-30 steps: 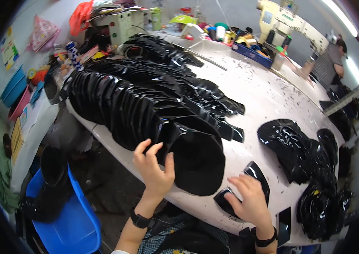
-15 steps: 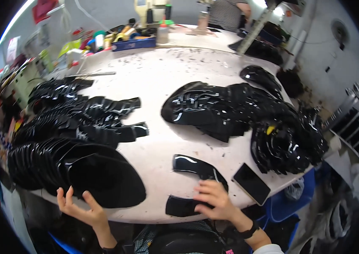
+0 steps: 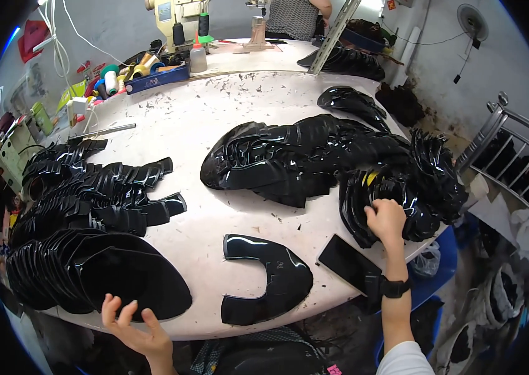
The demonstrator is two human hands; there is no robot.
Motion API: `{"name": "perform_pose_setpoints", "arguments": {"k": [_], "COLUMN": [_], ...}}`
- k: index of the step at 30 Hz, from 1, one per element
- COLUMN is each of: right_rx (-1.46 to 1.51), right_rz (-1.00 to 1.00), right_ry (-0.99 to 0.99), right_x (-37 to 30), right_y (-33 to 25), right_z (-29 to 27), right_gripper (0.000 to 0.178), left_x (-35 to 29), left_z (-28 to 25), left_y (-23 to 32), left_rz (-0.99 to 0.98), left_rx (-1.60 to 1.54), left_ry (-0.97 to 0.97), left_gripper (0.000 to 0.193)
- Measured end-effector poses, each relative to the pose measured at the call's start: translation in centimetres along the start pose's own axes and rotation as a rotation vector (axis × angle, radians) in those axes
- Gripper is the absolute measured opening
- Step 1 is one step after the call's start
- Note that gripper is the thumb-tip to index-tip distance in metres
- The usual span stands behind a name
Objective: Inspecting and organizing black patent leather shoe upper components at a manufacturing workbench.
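Observation:
A U-shaped glossy black shoe-upper piece point(image 3: 289, 275) lies flat on the table before me, its open side to the left. My left hand point(image 3: 136, 328) is held palm up with fingers apart and nothing in it, beside the near edge of a fanned stack of rounded black pieces point(image 3: 136, 281). At the right, my right hand point(image 3: 387, 222) bends its fingers in over a heap of glossy black upper pieces point(image 3: 355, 212); what its fingertips pinch is hidden. A dark phone point(image 3: 349, 262) lies close to that wrist.
More black pieces point(image 3: 108, 200) are piled at the left, and a large heap point(image 3: 277, 156) lies mid-table. A blue tray of thread spools point(image 3: 158, 80) and a sewing machine point(image 3: 180, 22) stand at the back, near another person point(image 3: 292, 19). A blue bin point(image 3: 442, 262) sits below the right edge.
My right hand has left the U-shaped piece and moved right and away to the heap. Both arms of that piece now show uncovered. My left hand stays open near the left stack.

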State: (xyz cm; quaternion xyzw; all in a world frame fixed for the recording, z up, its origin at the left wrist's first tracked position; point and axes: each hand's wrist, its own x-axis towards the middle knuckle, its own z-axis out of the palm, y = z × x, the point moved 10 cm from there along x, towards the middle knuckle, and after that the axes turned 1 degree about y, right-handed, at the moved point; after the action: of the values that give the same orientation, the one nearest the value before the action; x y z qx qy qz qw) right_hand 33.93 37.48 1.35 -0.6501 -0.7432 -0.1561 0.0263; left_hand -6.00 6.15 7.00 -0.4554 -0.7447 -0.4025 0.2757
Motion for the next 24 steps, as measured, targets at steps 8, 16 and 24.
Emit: {"name": "perform_pose_setpoints", "arguments": {"k": [8, 16, 24], "right_rx": [1.002, 1.203, 1.814], "right_rz": [-0.371, -1.011, -0.313], "right_ry": [0.363, -0.228, -0.503], "right_x": [-9.3, -22.4, -18.0], "right_y": [-7.3, -22.0, -21.9], "right_z": [-15.0, -11.1, -6.7], "right_gripper": [0.018, 0.016, 0.023], "left_x": [-1.2, -11.3, -14.2], "left_z": [2.4, 10.8, 9.2], "left_y": [3.2, 4.3, 8.7], "left_rz": [-0.005, -1.090, -0.915], "left_rx": [-0.435, -1.462, -1.640], "left_ry": [-0.279, -0.848, -1.035], "left_gripper": [0.017, 0.055, 0.055]}}
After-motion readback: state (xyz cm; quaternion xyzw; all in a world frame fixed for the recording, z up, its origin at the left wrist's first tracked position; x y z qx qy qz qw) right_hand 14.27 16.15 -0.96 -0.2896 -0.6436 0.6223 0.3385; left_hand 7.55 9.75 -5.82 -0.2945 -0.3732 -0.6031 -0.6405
